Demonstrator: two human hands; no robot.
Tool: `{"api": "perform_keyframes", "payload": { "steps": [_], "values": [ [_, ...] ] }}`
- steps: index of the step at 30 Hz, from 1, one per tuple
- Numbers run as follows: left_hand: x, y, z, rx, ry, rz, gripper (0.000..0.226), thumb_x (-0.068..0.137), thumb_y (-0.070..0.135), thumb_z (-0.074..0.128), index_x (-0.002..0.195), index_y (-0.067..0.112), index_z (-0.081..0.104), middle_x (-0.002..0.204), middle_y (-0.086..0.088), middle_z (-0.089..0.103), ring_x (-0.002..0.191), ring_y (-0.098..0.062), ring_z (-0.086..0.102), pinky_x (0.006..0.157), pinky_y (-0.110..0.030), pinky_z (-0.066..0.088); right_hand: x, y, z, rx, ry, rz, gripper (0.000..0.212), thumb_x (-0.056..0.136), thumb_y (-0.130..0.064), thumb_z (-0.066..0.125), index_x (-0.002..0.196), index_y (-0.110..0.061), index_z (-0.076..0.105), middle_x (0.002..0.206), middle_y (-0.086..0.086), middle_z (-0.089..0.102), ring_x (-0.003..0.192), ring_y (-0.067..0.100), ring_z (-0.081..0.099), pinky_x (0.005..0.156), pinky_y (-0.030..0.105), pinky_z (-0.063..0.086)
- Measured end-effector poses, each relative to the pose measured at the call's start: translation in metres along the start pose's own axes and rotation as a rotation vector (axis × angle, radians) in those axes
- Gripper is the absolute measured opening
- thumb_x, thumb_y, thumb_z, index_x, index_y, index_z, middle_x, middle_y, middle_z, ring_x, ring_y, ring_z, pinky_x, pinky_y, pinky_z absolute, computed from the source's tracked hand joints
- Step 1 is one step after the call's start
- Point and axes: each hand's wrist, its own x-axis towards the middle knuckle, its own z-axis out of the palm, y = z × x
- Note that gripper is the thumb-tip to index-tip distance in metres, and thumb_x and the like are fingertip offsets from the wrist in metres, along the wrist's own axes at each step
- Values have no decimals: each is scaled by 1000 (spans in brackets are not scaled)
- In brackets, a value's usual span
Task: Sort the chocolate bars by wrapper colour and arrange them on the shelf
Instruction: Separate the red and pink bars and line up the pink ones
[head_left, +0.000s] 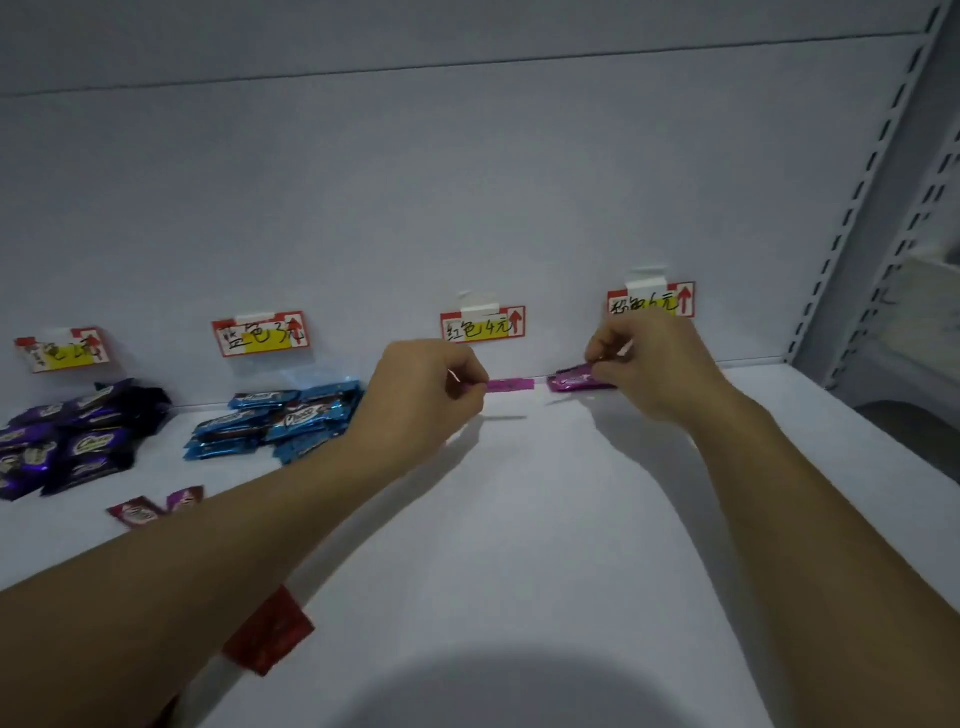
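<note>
Head view, left hand: my left hand is clenched in a pinch on the 9 o'clock end of the first pink bar. It is held clear of the shelf, with its shadow just beneath.
Head view, first pink bar's axis: it runs 9 to 3 o'clock, free end pointing to 3, wrapper seen edge-on.
Head view, right hand: my right hand pinches the 3 o'clock end of the second pink bar at the shelf's back edge. I cannot tell whether it rests down yet.
Head view, second pink bar's axis: also 9 to 3, free end pointing to 9. The two bars lie nearly tip to tip, apart.
Head view, key relation: the pink label sits at 12 o'clock of the right hand. The first pink bar hangs under the red label, so I judge it must travel toward 3 o'clock; the right hand is nearer that spot.
Head view, sorted: blue pile and purple pile, off at 9 o'clock.
Head view, waiting: loose bars and a red bar by my left forearm.
</note>
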Motion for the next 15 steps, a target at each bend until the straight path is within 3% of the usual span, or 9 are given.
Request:
{"api": "perform_keyframes", "payload": {
  "steps": [3,6,9,15],
  "values": [
    [27,17,40,106,29,163,9,85,13,70,87,20,76,85,7,70,77,-13,62,74,-35,54,10,44,-2,50,243,240,20,81,-3,77,81,-23,75,89,1,73,83,19,67,80,25,50],
    [47,35,74,206,51,218,7,90,16,66,86,19,72,90,6,62,78,-17,58,67,-37,53,13,66,12,142,426,425,26,81,4,72,76,-21,75,86,1,72,76,18,67,77,29,58],
    [60,44,98,296,-15,265,11,94,20,61,92,18,72,92,3,59,79,-21,57,66,-37,52,16,77,21,140,424,450,25,81,5,70,81,-19,78,86,-1,72,75,17,67,77,36,62],
    [59,37,100,351,-115,292,23,99,32,56,108,20,73,103,2,60,91,-22,60,70,-35,52,18,76,21,-1,375,423,34,72,1,79,93,-26,77,106,1,64,80,21,65,82,37,60]
  ]
}}
